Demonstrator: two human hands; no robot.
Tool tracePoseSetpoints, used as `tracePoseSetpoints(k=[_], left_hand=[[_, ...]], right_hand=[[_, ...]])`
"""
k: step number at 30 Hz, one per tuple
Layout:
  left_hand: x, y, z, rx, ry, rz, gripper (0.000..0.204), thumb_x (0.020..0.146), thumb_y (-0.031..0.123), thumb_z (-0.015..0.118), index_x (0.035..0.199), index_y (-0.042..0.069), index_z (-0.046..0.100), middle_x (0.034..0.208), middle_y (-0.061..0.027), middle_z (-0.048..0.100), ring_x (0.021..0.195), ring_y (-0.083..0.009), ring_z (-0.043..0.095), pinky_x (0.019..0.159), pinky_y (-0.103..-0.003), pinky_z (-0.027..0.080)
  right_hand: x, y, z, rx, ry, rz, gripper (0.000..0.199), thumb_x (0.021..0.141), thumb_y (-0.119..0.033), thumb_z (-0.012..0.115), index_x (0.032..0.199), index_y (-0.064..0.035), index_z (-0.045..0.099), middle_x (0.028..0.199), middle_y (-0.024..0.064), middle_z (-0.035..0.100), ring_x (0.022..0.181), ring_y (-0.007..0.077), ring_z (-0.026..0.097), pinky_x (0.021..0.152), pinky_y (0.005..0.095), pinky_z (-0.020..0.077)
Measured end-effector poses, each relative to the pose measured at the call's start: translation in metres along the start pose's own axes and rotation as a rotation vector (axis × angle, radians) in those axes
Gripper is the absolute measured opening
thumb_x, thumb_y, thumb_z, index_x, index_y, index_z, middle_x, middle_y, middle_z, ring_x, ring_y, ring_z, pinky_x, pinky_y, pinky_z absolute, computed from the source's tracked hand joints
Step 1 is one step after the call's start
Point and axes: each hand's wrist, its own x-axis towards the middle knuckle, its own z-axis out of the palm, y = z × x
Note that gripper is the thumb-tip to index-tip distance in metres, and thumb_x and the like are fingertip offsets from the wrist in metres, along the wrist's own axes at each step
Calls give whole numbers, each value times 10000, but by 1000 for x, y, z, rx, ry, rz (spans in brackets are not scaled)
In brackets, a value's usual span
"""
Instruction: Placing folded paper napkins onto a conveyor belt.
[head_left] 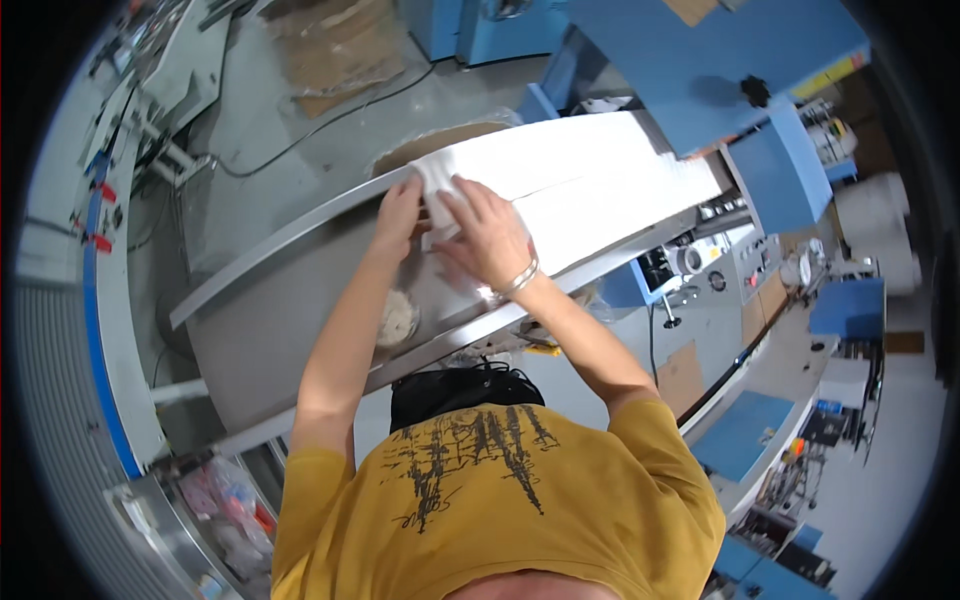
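Observation:
A small white, soft-looking piece (434, 190), perhaps cloth or paper, is held in front of me over the long metal-sided work surface. My left hand (398, 215) is closed on its left side, the fingertips at the upper edge. From the right, my right hand (490, 235) curls over the same piece, fingers bent and the thumb side blurred. Under both hands lies the grey bed (290, 320) of the work surface. To the right it is covered by a bright white layer (590, 170). Beside my left forearm sits a round dish of pale pieces (398, 318), partly hidden by the arm.
A raised metal rail (290, 245) runs along the far side. At the right end stands a blue machine (730, 60) with a black knob (755, 91). A cable (300, 140) crosses the floor beyond, near brown cardboard (335, 50). Plastic bags (225, 500) lie at lower left.

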Motion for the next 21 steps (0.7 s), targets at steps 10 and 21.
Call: tracePoseSetpoints(k=[10,21], left_hand=[[27,-17,44,-39,-35,170,580,850,194,685,1311,-29,413,1249,-158,538,1130,-211,549,940,-370,457],[23,-24,22,-129,26,97,710,825,263,721,1385,37,349,1305,-114,508,1178,-247,515,966,-371,429]], right_hand=[[-66,41,-55,8,8,123,454,720,-233,739,1129,-84,612,1251,124,539,1193,310,474,980,418,382],[-70,121,-97,101,130,318,222,835,-174,643,1010,-37,657,866,156,667,823,315,633,754,398,499]])
